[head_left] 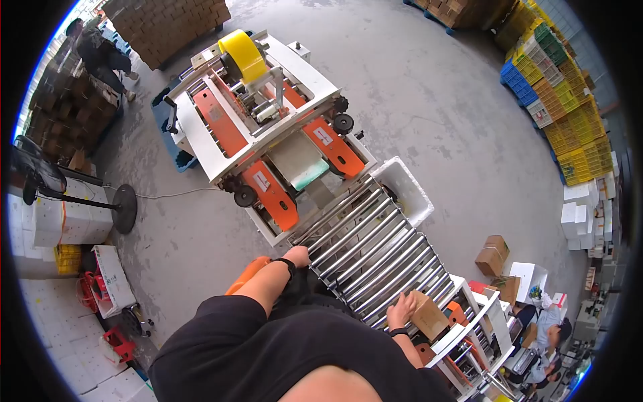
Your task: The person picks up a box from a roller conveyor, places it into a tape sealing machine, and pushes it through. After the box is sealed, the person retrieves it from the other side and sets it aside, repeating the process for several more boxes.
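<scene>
A cardboard box (429, 316) sits at the right end of the roller conveyor (375, 251), beside a white-framed machine section. Against the box's left side lies my right hand (402, 310), its fingers stretched out and a dark band on the wrist. My left hand (298, 256) is closed at the conveyor's near left edge, below the sealing machine; its fingertips are hidden. A black watch (288, 264) is on that wrist. The carton sealing machine (268, 134), with orange side plates and a roll of yellow tape (243, 56), stands at the conveyor's far end.
A white foam bin (414, 194) stands right of the conveyor. A black fan (124, 208) and white boxes (87, 218) are at left. Loose cartons (492, 255) lie on the floor at right, with stacked crates (569, 107) beyond. Other people (104, 57) are at the far left and lower right.
</scene>
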Tool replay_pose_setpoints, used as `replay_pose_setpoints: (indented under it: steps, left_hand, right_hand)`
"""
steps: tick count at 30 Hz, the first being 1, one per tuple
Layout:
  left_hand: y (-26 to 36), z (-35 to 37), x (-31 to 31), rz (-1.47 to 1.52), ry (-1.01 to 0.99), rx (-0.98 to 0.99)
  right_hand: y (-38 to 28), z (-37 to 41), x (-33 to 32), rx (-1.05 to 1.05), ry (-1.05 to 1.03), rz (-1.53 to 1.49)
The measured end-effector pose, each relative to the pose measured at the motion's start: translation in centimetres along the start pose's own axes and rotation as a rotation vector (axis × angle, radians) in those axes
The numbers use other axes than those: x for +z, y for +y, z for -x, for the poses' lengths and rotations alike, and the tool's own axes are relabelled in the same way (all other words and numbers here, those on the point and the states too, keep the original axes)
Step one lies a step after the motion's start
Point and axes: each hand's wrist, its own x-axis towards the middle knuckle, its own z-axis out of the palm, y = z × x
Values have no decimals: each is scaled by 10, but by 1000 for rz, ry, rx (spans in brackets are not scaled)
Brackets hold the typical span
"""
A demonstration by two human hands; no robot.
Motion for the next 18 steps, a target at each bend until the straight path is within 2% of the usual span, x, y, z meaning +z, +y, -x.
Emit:
replay_pose_setpoints:
  steps: [2,7,8,11,12,15,16,18]
  left_hand:
    - [10,-5,-4,29,82,46]
    - [19,-9,5,11,60,66]
    - [18,-8,8,-4,38,81]
    - [11,-7,19,-19,16,66]
    - [9,-6,19,-28,-3,70]
    - [2,-3,15,6,8,20]
    - [-1,0,13,26,40,16]
    - [-6,6,10,66,78,-16]
  right_hand:
    - [-3,5,-16,-15,37,42]
    - [14,4,-76,96,59,171]
    - [33,-2,-74,147,-58,202]
    - [73,-6,-71,138,-257,-1]
    - [82,-8,-70,87,-314,107]
    - [101,-4,-70,-103,-306,274]
    - [105,-4,-66,-140,-221,255]
    - [98,-12,-58,-49,-188,257]
